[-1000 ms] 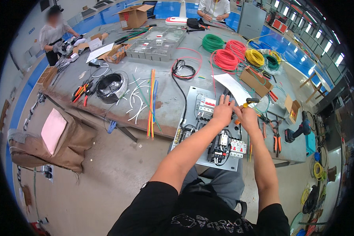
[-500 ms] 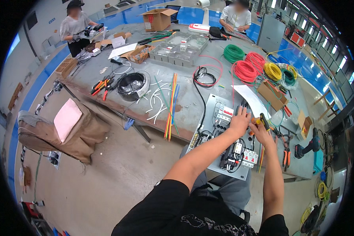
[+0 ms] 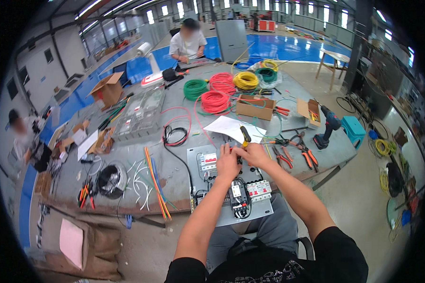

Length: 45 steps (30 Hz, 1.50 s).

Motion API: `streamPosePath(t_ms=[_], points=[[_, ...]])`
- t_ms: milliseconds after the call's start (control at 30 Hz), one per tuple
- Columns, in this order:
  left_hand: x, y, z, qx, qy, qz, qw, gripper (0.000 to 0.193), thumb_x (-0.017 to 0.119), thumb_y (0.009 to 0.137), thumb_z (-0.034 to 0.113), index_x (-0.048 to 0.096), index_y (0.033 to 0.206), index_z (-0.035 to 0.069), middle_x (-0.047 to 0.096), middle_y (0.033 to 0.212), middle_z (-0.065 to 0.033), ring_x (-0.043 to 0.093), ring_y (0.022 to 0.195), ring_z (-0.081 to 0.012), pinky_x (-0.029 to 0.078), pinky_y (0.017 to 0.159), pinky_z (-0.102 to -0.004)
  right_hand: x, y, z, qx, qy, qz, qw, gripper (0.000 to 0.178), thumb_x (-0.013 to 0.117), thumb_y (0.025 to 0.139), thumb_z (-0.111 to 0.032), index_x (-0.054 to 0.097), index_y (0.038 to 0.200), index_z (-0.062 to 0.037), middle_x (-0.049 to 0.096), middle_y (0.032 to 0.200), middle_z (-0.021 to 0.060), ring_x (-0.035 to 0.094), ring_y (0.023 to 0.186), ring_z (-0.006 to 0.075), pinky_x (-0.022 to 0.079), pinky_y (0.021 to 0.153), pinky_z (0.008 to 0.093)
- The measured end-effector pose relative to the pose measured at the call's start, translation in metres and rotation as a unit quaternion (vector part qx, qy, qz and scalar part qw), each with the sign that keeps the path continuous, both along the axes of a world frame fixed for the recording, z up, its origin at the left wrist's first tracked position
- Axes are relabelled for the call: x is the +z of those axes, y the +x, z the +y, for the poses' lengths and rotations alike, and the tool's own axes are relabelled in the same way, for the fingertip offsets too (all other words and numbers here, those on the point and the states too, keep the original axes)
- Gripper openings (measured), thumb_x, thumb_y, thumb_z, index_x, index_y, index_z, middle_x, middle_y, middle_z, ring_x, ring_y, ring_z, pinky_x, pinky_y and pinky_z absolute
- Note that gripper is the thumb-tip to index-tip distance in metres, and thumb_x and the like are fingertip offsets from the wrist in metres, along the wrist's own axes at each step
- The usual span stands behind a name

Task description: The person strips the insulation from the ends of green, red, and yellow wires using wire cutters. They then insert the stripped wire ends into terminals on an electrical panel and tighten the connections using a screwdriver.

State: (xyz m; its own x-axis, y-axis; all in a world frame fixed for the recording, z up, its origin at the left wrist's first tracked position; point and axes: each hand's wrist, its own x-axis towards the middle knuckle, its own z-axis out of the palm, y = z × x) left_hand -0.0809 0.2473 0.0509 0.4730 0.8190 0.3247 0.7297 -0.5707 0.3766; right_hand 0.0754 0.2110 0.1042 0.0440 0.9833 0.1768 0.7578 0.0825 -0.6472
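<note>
A grey metal mounting plate [image 3: 264, 210] carrying electrical parts lies over the near table edge, partly above my lap. My right hand [image 3: 253, 154] is closed round a screwdriver [image 3: 245, 135] with a yellow-and-black handle, which tilts up from the plate's far side. Close beside it, my left hand [image 3: 227, 163] has its fingers bent together over small parts at the plate's far edge; whatever they pinch is hidden. White circuit breakers with red switches [image 3: 209, 161] sit left of my left hand. Another breaker group [image 3: 259, 190] and a black contactor [image 3: 241, 203] are mounted nearer me.
A white paper sheet [image 3: 231, 127] lies beyond the plate. Coils of red wire [image 3: 215, 102] and green wire [image 3: 195, 89] stand farther back. To the right are pliers [image 3: 309, 158] and a cordless drill [image 3: 328, 127]. Coloured wire strips [image 3: 157, 184] overhang the table edge on the left.
The view has swung to the right, so the table and plate appear farther left. Both hands stay together at the plate's far side, the screwdriver still in my right hand.
</note>
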Motion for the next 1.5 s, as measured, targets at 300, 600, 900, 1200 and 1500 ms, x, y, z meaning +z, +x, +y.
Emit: streamPosePath(t_ms=[300,600,900,1200,1500], points=[[0.017,0.005,-0.008,-0.006,-0.029,0.023,0.999,0.088,0.091,0.071,0.020,0.050,0.149,0.016,0.044,0.158,-0.0206,0.038,0.150,-0.0427,0.046,0.116,-0.0477,-0.015,-0.003,0.007,-0.004,0.104,-0.177,0.979,0.046,0.059,0.098,-0.042,0.076,0.080,-0.0036,0.071,0.077,0.0222,0.071,0.077,0.0423,0.056,0.072,0.0525],[0.007,0.002,-0.006,-0.011,-0.001,-0.001,1.000,0.085,0.090,0.069,0.017,0.053,0.145,0.019,0.047,0.155,-0.0214,0.040,0.148,-0.0445,0.046,0.114,-0.0498,-0.009,0.002,0.002,0.020,0.058,-0.023,0.998,0.035,0.067,0.091,-0.032,0.074,0.081,0.0010,0.071,0.082,0.0249,0.070,0.083,0.0434,0.056,0.078,0.0527],[0.007,-0.001,-0.007,-0.024,0.023,-0.042,0.999,0.073,0.088,0.071,0.018,0.061,0.138,0.014,0.048,0.155,-0.0229,0.044,0.144,-0.0453,0.047,0.114,-0.0498,-0.009,0.001,0.003,0.060,0.067,-0.084,0.992,0.034,0.062,0.097,-0.031,0.075,0.092,0.0001,0.071,0.088,0.0259,0.069,0.087,0.0447,0.054,0.082,0.0521],[0.005,-0.012,-0.014,-0.073,0.056,-0.057,0.994,0.051,0.084,0.073,0.019,0.071,0.122,0.012,0.057,0.144,-0.0204,0.053,0.135,-0.0387,0.050,0.106,-0.0495,-0.020,0.013,-0.021,0.020,0.077,0.054,0.995,0.033,0.068,0.101,-0.024,0.073,0.089,0.0061,0.070,0.069,0.0116,0.069,0.065,0.0159,0.054,0.061,0.0345],[0.026,-0.038,-0.012,-0.165,0.045,-0.177,0.969,0.022,0.075,0.088,0.019,0.076,0.107,0.007,0.073,0.113,-0.0131,0.064,0.118,-0.0345,0.050,0.100,-0.0468,-0.001,0.018,-0.033,-0.019,0.020,0.404,0.914,0.033,0.059,0.108,-0.026,0.071,0.105,0.0048,0.072,0.089,0.0100,0.074,0.079,0.0179,0.061,0.069,0.0280]])
